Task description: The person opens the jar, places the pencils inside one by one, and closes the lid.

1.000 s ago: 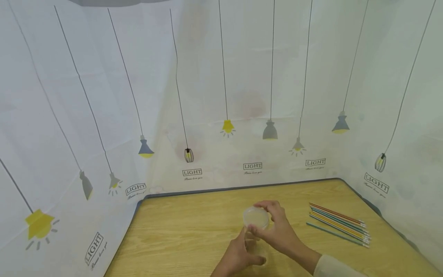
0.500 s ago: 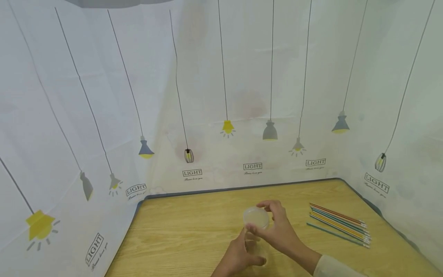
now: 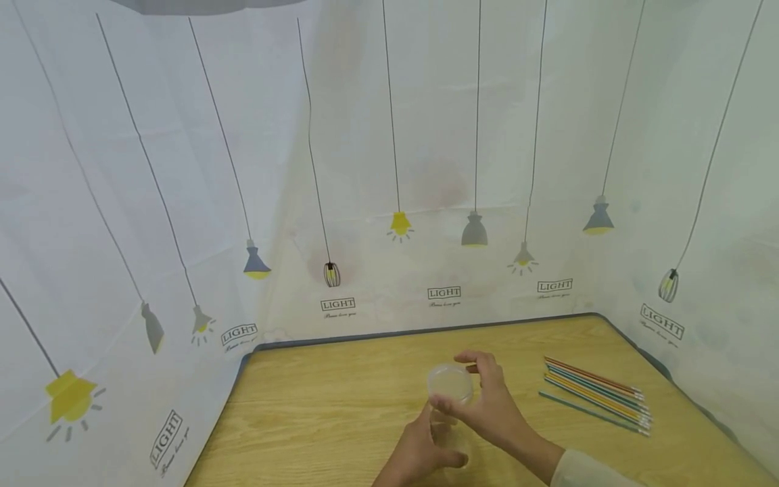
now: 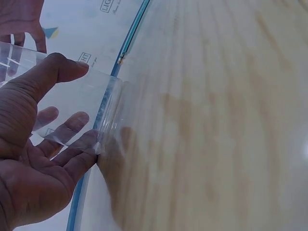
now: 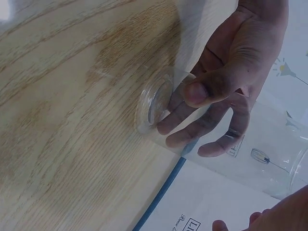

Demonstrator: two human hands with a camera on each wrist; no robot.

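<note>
- The left hand (image 3: 421, 448) is wrapped around the lower part of a clear jar (image 3: 450, 434), with the thumb on one side of the wall and the fingers curled round the other; the fingers show through the wall in the wrist views.
- The jar sits within the left hand's grasp and just below the right hand, its base toward the table (image 3: 304, 406) and its top upward. Whether the base rests on the table or is slightly above it, I cannot tell.
- The right hand (image 3: 494, 404) is at the top of the jar, its thumb against the near edge of a pale round lid (image 3: 450, 383) and its bent fingers about the far right edge. Whether every finger touches the lid is too small to tell.
- The lid lies just to the left of the right hand's palm and above the left hand.
- To the right of the right hand, well apart from the jar, a group of pencils (image 3: 599, 399) in orange, teal and yellow lies on the table, white ends pointing away from the hand.
- A teal pencil (image 3: 590, 411) lies on the side of that group nearer the right hand's forearm, its far end close to the others.
- A pale sleeve (image 3: 590, 470) covers the arm behind the right hand.
- Beyond both hands, a blue strip (image 3: 426, 332) runs along the table's far edge, below a white wall (image 3: 365, 135) printed with hanging lamps.
</note>
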